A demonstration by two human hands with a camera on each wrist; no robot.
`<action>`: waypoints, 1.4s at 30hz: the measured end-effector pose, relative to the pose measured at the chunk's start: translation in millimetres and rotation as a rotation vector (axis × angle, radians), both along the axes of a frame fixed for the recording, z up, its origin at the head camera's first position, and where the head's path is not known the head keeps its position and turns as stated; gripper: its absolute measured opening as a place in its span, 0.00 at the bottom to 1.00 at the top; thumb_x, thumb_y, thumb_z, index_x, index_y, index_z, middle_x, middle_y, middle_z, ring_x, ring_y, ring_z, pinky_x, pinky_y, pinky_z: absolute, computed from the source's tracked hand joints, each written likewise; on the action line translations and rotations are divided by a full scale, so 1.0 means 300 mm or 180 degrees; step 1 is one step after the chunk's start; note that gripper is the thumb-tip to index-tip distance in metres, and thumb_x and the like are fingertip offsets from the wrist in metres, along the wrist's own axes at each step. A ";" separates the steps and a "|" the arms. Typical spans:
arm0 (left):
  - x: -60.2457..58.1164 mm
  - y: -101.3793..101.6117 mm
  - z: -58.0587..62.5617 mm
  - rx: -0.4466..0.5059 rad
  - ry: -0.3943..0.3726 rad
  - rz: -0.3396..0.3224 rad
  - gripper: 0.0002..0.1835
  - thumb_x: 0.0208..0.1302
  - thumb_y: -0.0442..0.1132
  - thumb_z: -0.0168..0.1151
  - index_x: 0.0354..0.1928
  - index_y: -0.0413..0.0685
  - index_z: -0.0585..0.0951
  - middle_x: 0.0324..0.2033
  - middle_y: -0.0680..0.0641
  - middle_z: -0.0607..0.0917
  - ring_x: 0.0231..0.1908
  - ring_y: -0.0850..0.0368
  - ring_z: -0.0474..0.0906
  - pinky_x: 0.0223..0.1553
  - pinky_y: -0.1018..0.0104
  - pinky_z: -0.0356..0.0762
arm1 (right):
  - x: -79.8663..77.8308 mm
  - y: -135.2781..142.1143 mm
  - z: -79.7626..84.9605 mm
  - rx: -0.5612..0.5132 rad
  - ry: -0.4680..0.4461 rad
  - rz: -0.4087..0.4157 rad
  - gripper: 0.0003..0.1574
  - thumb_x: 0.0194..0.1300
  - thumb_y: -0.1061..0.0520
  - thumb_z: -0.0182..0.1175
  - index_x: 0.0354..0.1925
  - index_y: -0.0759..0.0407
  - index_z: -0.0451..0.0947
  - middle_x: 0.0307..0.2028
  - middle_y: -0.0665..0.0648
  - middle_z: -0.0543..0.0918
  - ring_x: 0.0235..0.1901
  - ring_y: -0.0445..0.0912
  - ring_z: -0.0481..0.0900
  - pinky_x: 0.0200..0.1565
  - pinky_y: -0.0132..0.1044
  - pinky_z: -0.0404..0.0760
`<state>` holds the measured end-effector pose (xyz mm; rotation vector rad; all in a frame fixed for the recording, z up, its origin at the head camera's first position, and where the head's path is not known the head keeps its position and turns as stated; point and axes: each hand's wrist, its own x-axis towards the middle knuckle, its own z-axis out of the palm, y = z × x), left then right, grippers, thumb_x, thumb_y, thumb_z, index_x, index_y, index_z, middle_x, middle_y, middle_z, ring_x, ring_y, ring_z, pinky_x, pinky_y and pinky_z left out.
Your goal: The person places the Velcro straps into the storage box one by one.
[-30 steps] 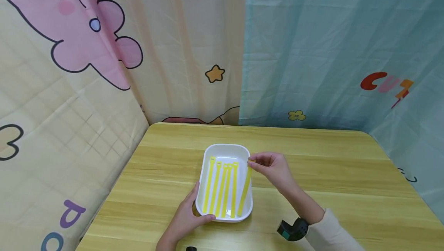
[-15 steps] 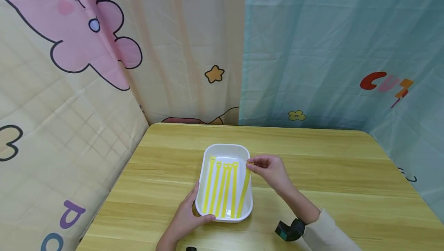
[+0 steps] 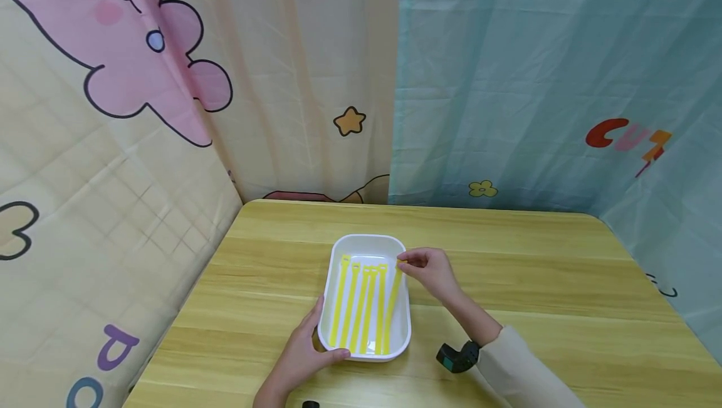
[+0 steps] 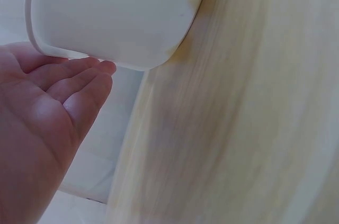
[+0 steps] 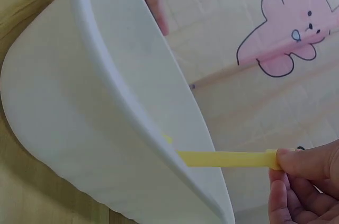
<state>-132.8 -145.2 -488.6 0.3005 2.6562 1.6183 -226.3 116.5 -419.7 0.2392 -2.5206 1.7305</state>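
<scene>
A white rectangular tray rests on the table. My left hand holds its near left corner, thumb on the near rim; in the left wrist view its fingers lie against the outer wall. Inside the tray, several flat yellow strips with slotted heads lie side by side, heads toward the far end. My right hand, at the right rim, pinches the head of another yellow strip between thumb and fingertips. This strip slants down into the tray, its lower end beside the rightmost lying strip.
The wooden table extends to both sides, with printed curtains behind and beside it. A black wrist device sits by my right sleeve. A small black object shows at the bottom edge.
My right hand has moved left with the pinched strip, bringing it from the tray's right side up close to the other strips. The left hand and tray have stayed put.
</scene>
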 end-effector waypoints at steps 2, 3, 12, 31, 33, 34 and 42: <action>-0.001 0.000 -0.002 -0.0003 0.0002 -0.0002 0.61 0.37 0.52 0.77 0.70 0.39 0.51 0.66 0.38 0.58 0.65 0.43 0.52 0.62 0.46 0.49 | -0.013 -0.006 -0.012 0.0051 0.0040 0.0025 0.07 0.52 0.66 0.67 0.33 0.67 0.83 0.30 0.57 0.83 0.26 0.45 0.77 0.29 0.30 0.78; -0.001 0.000 -0.003 -0.0007 0.0003 -0.0004 0.61 0.37 0.52 0.77 0.70 0.39 0.51 0.66 0.38 0.58 0.65 0.43 0.52 0.62 0.45 0.49 | -0.020 -0.009 -0.017 0.0074 0.0056 0.0035 0.07 0.52 0.67 0.66 0.33 0.67 0.83 0.29 0.57 0.83 0.26 0.45 0.77 0.29 0.31 0.78; -0.001 -0.002 -0.002 0.0016 0.0007 -0.0032 0.61 0.37 0.53 0.76 0.70 0.41 0.51 0.66 0.37 0.57 0.65 0.43 0.52 0.62 0.45 0.49 | -0.068 -0.034 -0.043 0.0324 0.0103 0.0017 0.05 0.51 0.67 0.66 0.31 0.66 0.83 0.27 0.54 0.83 0.27 0.44 0.78 0.30 0.33 0.80; -0.001 -0.003 0.004 0.0129 0.0006 -0.0062 0.61 0.37 0.52 0.76 0.70 0.42 0.51 0.67 0.40 0.56 0.65 0.45 0.51 0.62 0.47 0.47 | -0.103 -0.059 -0.067 0.0985 0.0421 -0.0035 0.06 0.51 0.68 0.66 0.32 0.64 0.83 0.27 0.54 0.82 0.25 0.44 0.75 0.30 0.34 0.79; -0.002 -0.004 0.004 0.0115 0.0018 -0.0062 0.60 0.38 0.52 0.76 0.70 0.41 0.51 0.67 0.40 0.56 0.65 0.45 0.51 0.62 0.46 0.47 | -0.103 -0.061 -0.069 0.1043 0.0482 -0.0036 0.06 0.51 0.68 0.66 0.32 0.65 0.83 0.27 0.54 0.83 0.26 0.44 0.75 0.30 0.35 0.79; -0.003 -0.004 0.004 0.0100 0.0029 -0.0061 0.60 0.38 0.52 0.76 0.70 0.41 0.51 0.67 0.40 0.56 0.65 0.45 0.51 0.62 0.46 0.48 | -0.104 -0.062 -0.072 0.1060 0.0503 -0.0040 0.06 0.51 0.68 0.66 0.32 0.65 0.83 0.27 0.54 0.83 0.26 0.44 0.75 0.31 0.34 0.79; -0.003 -0.002 -0.005 0.0003 0.0053 -0.0036 0.61 0.37 0.53 0.76 0.70 0.40 0.51 0.66 0.38 0.57 0.65 0.43 0.52 0.62 0.47 0.49 | -0.097 -0.066 -0.086 0.1320 0.0725 -0.0072 0.07 0.52 0.68 0.66 0.33 0.66 0.83 0.27 0.54 0.82 0.25 0.44 0.76 0.30 0.35 0.79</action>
